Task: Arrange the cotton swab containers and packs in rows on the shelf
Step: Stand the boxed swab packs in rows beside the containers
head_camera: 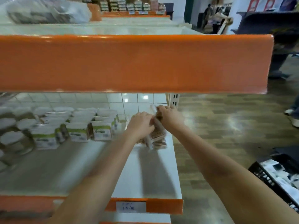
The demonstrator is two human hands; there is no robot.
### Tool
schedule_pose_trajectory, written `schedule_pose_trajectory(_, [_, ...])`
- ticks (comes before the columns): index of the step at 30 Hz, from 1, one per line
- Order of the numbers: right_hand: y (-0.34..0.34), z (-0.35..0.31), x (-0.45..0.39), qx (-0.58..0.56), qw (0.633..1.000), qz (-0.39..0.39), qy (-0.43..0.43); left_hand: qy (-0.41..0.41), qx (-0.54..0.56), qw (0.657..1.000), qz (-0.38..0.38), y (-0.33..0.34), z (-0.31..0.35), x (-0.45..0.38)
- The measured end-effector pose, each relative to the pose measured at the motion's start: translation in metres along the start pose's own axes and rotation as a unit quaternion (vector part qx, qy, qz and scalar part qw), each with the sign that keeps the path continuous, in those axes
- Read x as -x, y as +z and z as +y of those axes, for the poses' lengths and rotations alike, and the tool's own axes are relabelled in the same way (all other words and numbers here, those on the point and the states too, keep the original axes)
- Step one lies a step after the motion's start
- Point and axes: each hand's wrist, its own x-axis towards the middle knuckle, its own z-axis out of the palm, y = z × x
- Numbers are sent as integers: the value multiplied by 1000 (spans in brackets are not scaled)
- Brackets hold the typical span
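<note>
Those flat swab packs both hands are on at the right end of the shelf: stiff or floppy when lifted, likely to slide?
Probably light: the swab packs look like thin wrap over rows of wooden sticks. Likely semi-stiff along the sticks but bendy across them. The left hand and right hand grip them together, which suggests the glossy wrap slips on the smooth white shelf. Blur limits certainty.

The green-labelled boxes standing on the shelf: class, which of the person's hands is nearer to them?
Left. The left hand sits just right of the green-labelled boxes, holding the swab packs. The right hand grips the same packs from their far side, further from the boxes.
</note>
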Motion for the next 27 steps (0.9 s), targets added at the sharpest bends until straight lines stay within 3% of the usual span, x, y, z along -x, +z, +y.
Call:
schedule_pose_trajectory(5, [-7,5,3,0,999,-30,-27,-51,0,999,8,-1,18,3])
schedule_pose_trajectory(17, [-29,37,39,-189,979,21,-77,-118,42,987,99,8,55,34])
schedule_pose_trajectory(27, [-41,41,73,-348,934,-26,-72,-217,187,950,121,4,66,65])
